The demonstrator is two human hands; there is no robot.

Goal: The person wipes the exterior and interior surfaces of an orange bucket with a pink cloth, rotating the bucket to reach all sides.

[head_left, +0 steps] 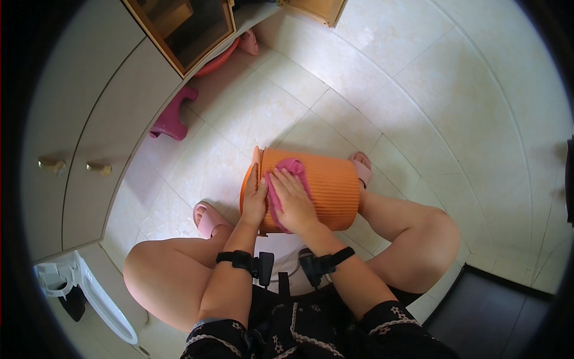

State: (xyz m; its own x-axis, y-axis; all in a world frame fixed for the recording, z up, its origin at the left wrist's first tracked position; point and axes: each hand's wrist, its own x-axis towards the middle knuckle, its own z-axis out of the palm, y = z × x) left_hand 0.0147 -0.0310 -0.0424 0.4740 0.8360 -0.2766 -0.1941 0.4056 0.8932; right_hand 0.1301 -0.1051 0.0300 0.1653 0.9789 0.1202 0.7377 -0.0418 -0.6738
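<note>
An orange bin (pixel 335 194) with ribbed sides lies on its side between my legs, its wide rim facing left. My left hand (pixel 255 202) is closed around that rim, with some of its fingers hidden behind it. A pink cloth (pixel 292 164) is spread over the ribbed wall near the rim. My right hand (pixel 294 202) presses the cloth against the bin, fingers laid over it and pointing up and left. Both forearms come in from below, each with a black strapped device at the wrist.
Pale cabinet doors (pixel 101 143) with knobs line the left side. A magenta plastic stool (pixel 173 116) stands by them, and a red basin (pixel 220 63) sits farther back. Pink slippers (pixel 207 220) are on my feet. White plastic ware (pixel 104 296) is at lower left, a dark panel (pixel 490 320) at lower right.
</note>
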